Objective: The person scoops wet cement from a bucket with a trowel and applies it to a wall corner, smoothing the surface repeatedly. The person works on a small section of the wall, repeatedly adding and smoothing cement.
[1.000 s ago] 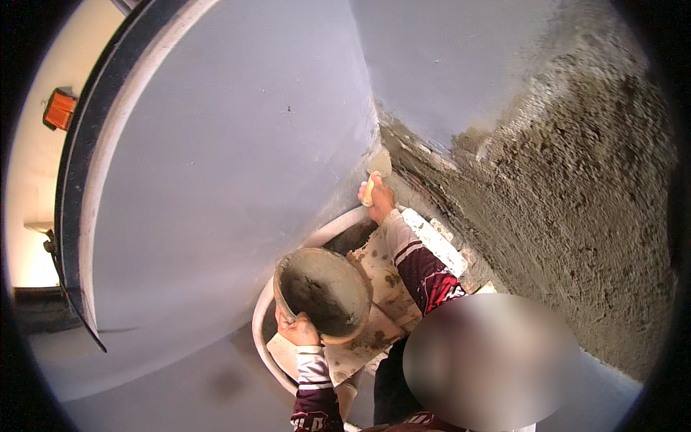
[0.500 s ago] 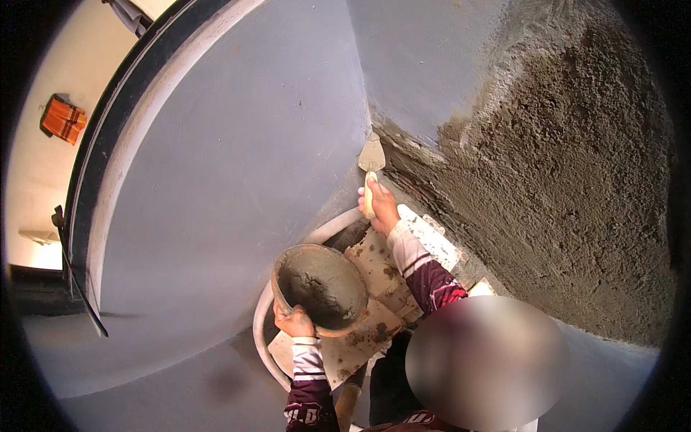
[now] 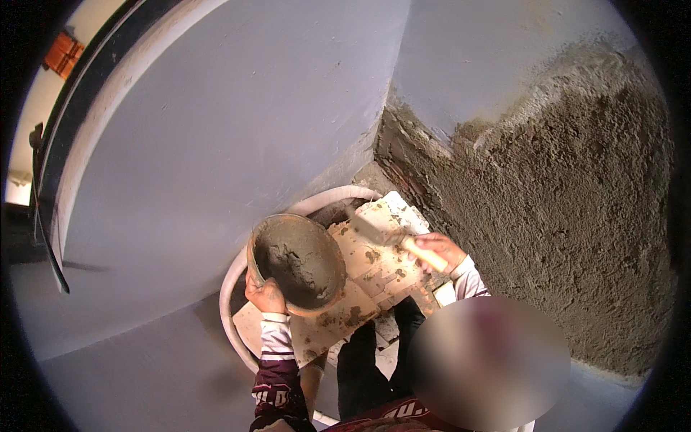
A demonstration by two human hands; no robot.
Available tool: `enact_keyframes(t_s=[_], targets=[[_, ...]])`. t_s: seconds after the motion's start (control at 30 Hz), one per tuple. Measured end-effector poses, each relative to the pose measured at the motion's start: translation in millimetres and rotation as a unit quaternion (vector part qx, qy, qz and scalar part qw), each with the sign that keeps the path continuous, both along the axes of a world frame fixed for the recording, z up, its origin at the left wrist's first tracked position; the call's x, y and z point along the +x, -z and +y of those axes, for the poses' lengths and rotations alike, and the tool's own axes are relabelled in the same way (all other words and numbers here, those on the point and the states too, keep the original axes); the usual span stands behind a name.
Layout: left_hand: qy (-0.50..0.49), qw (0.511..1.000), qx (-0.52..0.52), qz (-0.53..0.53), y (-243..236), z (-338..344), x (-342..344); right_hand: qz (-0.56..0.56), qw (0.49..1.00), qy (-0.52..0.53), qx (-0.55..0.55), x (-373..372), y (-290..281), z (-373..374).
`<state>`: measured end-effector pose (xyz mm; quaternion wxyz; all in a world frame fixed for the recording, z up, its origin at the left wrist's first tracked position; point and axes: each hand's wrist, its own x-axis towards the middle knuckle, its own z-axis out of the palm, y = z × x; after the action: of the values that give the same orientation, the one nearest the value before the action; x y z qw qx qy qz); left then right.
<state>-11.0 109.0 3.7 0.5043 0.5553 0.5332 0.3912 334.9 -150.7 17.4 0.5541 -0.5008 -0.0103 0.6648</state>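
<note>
- Pinching, with the right hand (image 3: 440, 250), the pale wooden handle of a small grey metal trowel (image 3: 371, 229); closing thumb and fingers around it, leaving the butt end sticking out below.
- Clamping, with the left hand (image 3: 266, 295), the lower-left edge of a round, brown-grey, deep bowl (image 3: 327, 252); hiding part of the fingers against the wall, so cannot tell how far underneath they reach.
- Carrying lumpy wet grey mortar (image 3: 288, 266) inside the bowl, leaving bare inner wall showing at right.
- Pointing the trowel blade toward the bowl, just beside its upper-right rim, apart in this view; blurring there, so cannot tell if loaded.
- Holding both over pale, mortar-spattered flat boards (image 3: 392, 270), lying inside a whitish curved rim (image 3: 338, 194).
- Planting black-clad legs (image 3: 360, 367) below the boards, near the lower edge.
- Facing a corner: smooth blue-grey wall (image 3: 252, 122) at left, rough brown-grey plaster coat (image 3: 561, 201) at right, well above the boards.
- Judging by pose: probably working between wall and bowl, at the mortar pickup step.
- Calling for, next: steadying the bowl, angling the blade flat into the mortar, clearing the rim.
</note>
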Motion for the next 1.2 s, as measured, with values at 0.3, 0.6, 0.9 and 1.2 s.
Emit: enact_keyframes(t_s=[0.3,0.6,0.9,1.2], targets=[[-0.015,1.000,0.021,0.006,10.2,-3.0,-2.3,-0.162,0.962,0.219,-0.038,40.7,8.5,-57.8],[-0.005,0.999,0.039,0.031,-0.2,-7.2,6.6,-0.666,0.661,-0.186,-0.293,20.4,106.5,-37.3],[-0.013,0.998,0.049,0.023,-4.8,-12.6,15.2,-0.685,0.601,-0.175,-0.373,45.4,64.9,13.9],[-0.022,0.998,0.048,0.030,-5.4,-11.0,20.7,-0.738,0.569,-0.171,-0.320,43.0,66.0,-23.0]])
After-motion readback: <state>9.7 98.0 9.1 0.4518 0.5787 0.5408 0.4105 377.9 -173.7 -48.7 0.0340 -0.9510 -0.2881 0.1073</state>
